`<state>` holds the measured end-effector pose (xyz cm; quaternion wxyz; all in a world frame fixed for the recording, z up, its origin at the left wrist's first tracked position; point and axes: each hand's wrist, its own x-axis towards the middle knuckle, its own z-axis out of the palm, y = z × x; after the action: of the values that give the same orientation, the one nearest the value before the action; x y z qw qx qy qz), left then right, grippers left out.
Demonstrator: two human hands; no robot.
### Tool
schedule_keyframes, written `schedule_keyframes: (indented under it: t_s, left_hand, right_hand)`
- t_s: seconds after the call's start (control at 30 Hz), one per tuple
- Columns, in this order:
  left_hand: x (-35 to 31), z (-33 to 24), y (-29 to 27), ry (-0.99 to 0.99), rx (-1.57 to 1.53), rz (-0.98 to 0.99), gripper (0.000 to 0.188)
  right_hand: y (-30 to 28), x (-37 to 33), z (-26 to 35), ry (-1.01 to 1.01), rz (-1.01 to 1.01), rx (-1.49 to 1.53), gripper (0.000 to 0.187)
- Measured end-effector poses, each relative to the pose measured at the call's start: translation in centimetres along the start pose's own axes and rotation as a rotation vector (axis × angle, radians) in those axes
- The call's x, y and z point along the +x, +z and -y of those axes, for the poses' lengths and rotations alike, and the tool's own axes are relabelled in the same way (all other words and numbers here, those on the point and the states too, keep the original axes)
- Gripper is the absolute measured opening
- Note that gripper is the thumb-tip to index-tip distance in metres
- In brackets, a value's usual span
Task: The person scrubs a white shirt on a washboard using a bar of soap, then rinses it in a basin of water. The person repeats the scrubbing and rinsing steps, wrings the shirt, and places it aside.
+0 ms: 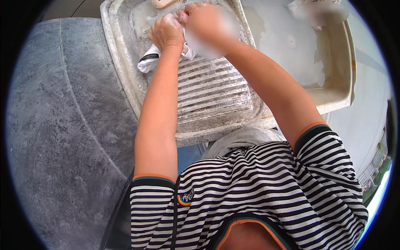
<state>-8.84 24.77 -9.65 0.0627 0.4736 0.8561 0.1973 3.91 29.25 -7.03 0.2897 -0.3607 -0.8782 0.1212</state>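
My left hand (167, 33) is closed on a bunched white cloth (150, 61) that has a black printed band near its lower left edge. Soapy foam shows on the fingers. Right beside it, my right hand (204, 23) is closed at the same cloth, its fingertips near my left thumb; most of this hand is blurred. Both hands work at the upper part of a washboard (216, 89), whose pale ridges are stained dark. The cloth lies partly under the hands, so its full shape is hidden.
A scrubbing brush (165, 3) lies at the far edge of the washboard. To the right is a basin (287, 50) with cloudy water and a whitish cloth (301, 8) at its far rim. On the left stretches a grey mottled surface (54, 125).
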Motion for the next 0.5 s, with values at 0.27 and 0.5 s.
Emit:
schedule_keyframes:
  t_s: [0.27,0.5]
  left_hand:
    - [-12.4,0.8,-5.6,0.175,-0.261,-0.016,0.034]
    - [-7.2,-0.2,0.6,0.112,-0.530,-0.103,0.026]
  right_hand:
    - [-5.1,-7.9,1.4,0.039,0.093,0.301,0.026]
    - [0.5,-6.6,-1.7,0.100,0.053,0.181,0.019]
